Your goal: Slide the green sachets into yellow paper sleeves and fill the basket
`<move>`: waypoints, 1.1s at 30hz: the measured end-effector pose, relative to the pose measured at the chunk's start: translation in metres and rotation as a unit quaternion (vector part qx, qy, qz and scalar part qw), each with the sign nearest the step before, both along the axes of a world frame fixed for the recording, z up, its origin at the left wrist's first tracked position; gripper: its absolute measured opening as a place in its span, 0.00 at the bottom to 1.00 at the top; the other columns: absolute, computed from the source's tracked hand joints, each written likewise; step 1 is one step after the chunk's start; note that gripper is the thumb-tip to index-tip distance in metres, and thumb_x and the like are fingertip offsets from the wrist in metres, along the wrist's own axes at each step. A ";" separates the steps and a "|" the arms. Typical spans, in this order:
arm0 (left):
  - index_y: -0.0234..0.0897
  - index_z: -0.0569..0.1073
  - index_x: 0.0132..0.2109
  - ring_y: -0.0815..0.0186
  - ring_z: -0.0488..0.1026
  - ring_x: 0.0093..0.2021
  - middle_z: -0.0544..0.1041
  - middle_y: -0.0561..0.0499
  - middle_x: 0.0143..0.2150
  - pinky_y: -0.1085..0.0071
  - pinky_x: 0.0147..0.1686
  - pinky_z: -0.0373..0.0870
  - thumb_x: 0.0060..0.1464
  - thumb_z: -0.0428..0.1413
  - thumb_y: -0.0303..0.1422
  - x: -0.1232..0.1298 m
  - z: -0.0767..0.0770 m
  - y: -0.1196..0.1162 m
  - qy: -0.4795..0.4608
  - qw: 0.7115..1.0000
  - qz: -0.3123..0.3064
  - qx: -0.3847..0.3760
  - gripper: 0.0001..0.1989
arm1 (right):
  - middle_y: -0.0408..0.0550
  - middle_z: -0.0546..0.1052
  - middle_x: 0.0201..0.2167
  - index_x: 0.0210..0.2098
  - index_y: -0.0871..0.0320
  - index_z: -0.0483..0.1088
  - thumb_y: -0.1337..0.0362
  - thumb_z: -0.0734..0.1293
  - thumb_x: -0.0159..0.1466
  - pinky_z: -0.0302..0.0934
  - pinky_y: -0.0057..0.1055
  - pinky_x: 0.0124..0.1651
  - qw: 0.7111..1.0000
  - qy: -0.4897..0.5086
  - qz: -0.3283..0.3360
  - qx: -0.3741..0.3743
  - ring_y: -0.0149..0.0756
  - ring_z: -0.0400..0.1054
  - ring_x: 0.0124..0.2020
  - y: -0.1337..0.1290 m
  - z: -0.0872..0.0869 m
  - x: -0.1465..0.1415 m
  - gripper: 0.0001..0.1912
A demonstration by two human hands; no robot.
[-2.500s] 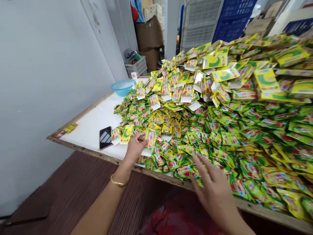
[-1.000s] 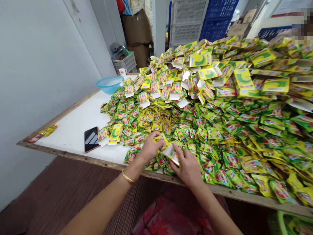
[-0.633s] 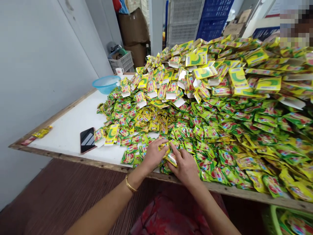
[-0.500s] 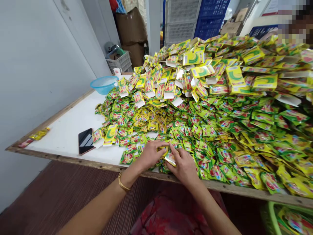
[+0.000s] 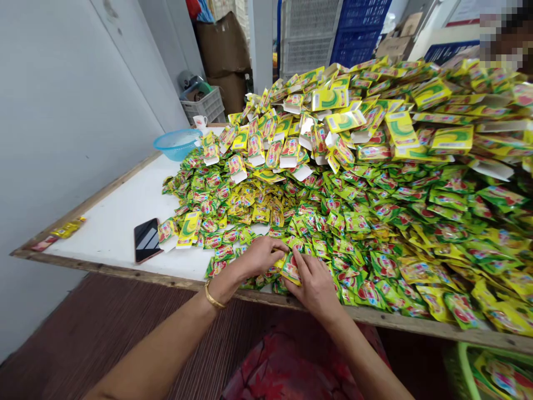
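Observation:
Near the table's front edge, my left hand (image 5: 261, 256) and my right hand (image 5: 314, 282) meet over one small yellow-green packet (image 5: 290, 269) with a red print. My left thumb and fingers pinch its left end, while my right thumb and fingertips close on its right side. Part of the packet is hidden by the fingers. Around both hands lie many green sachets (image 5: 353, 222), with a patch of yellow sachets (image 5: 245, 200) behind. Farther back, small yellow boxes (image 5: 331, 99) are heaped, several with their white end flaps open.
A phone (image 5: 146, 240) lies on the white tabletop (image 5: 110, 222) to the left, next to two boxes. A blue basket (image 5: 177, 143) stands at the far left edge. A green basket (image 5: 468, 369) holds packets below right. Stacked crates (image 5: 310, 33) stand behind; a blurred person is at upper right.
The packet between my hands has turned, so its red and green printed face shows where a pale, shiny surface was. My hands have shifted only slightly.

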State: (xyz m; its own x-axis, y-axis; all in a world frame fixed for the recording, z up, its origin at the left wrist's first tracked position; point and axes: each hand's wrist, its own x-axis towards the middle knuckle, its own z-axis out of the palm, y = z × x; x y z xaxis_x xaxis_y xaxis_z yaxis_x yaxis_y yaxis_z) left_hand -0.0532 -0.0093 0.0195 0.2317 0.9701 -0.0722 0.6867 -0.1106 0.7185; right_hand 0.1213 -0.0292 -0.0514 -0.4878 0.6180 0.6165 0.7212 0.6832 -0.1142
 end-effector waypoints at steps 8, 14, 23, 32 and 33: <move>0.36 0.77 0.30 0.66 0.73 0.33 0.79 0.52 0.30 0.72 0.39 0.66 0.48 0.54 0.28 0.007 0.000 -0.005 0.011 0.998 0.064 0.014 0.07 | 0.55 0.72 0.43 0.60 0.65 0.55 0.55 0.59 0.64 0.58 0.39 0.44 1.000 -0.012 0.023 -0.002 0.43 0.64 0.42 0.000 0.001 0.001 0.29; 0.37 0.75 0.33 0.65 0.73 0.36 0.78 0.53 0.33 0.71 0.40 0.66 0.49 0.52 0.26 0.005 0.004 -0.009 0.022 1.000 0.002 0.022 0.08 | 0.56 0.71 0.43 0.61 0.65 0.53 0.55 0.59 0.65 0.59 0.39 0.44 0.999 -0.008 0.037 0.006 0.42 0.64 0.43 -0.001 0.003 0.001 0.30; 0.37 0.70 0.33 0.65 0.69 0.41 0.71 0.51 0.36 0.68 0.45 0.66 0.49 0.55 0.25 0.011 -0.010 -0.015 -0.055 0.979 0.077 0.182 0.03 | 0.56 0.71 0.44 0.63 0.63 0.50 0.57 0.60 0.64 0.61 0.39 0.44 0.999 0.024 0.041 -0.019 0.43 0.64 0.43 0.001 0.003 0.002 0.32; 0.37 0.73 0.45 0.64 0.68 0.45 0.70 0.49 0.43 0.65 0.49 0.65 0.47 0.54 0.19 -0.006 0.001 -0.022 -0.007 0.996 -0.015 0.088 0.17 | 0.57 0.71 0.44 0.60 0.65 0.54 0.58 0.61 0.64 0.60 0.40 0.45 0.999 0.003 0.044 -0.018 0.44 0.64 0.44 0.000 0.002 0.000 0.29; 0.36 0.72 0.44 0.64 0.68 0.45 0.70 0.48 0.42 0.65 0.49 0.65 0.46 0.54 0.19 -0.004 -0.002 -0.021 -0.003 0.995 -0.007 0.097 0.17 | 0.57 0.71 0.44 0.60 0.65 0.55 0.58 0.61 0.64 0.60 0.40 0.45 0.999 -0.002 0.041 -0.014 0.44 0.64 0.43 0.001 0.002 0.000 0.28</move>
